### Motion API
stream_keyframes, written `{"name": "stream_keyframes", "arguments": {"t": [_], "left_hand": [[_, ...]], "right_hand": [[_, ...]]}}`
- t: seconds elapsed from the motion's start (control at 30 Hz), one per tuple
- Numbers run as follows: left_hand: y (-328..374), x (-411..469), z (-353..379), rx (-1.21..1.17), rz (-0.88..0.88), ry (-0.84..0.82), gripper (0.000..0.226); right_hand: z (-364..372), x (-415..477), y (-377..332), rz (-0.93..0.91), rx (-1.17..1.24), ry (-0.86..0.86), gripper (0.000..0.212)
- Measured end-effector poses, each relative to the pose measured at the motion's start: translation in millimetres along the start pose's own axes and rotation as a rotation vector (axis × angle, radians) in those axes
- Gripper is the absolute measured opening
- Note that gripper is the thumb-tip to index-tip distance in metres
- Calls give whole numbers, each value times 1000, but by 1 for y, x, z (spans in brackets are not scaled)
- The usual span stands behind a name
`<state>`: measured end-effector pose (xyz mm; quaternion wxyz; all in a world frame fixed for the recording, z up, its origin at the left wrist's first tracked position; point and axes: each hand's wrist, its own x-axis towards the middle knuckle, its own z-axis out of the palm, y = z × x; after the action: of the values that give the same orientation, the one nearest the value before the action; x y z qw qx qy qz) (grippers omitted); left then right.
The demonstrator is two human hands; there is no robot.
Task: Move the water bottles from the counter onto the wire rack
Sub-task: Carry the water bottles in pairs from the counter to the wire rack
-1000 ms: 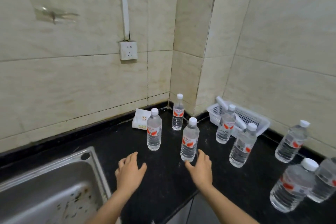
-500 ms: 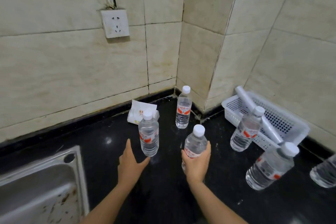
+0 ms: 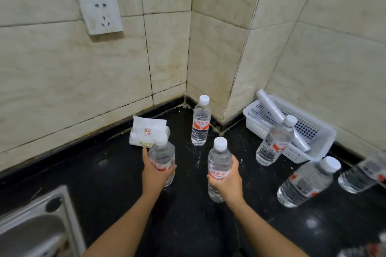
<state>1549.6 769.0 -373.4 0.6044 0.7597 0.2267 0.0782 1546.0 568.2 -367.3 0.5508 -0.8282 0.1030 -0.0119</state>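
Several clear water bottles with white caps and red labels stand on the black counter. My left hand grips one bottle around its middle. My right hand grips a second bottle at its label. Another bottle stands upright in the wall corner behind them. To the right stand a bottle in front of the basket, a nearer one, and a blurred one at the frame edge. No wire rack is in view.
A white tissue pack lies against the back wall behind the left bottle. A white plastic basket holding a plastic roll sits in the right corner. A steel sink is at lower left. A wall socket hangs above.
Both hands reached forward from open above the counter and closed around the two nearest bottles. The camera moved closer and tilted down toward the corner.
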Motion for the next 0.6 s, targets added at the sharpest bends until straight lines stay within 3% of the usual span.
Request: {"name": "stream_keyframes", "arguments": {"t": [0.23,0.5,0.6], "left_hand": [[-3,-10,-4,78,1,-25,79],[-6,-61,-1,136,98,-169,68],[-8,-87,6,187,163,-312,66]], "right_hand": [[-4,-10,1,40,-2,73,82],[-29,-78,17,84,-11,174,77],[-51,-120,28,101,-18,236,75]]}}
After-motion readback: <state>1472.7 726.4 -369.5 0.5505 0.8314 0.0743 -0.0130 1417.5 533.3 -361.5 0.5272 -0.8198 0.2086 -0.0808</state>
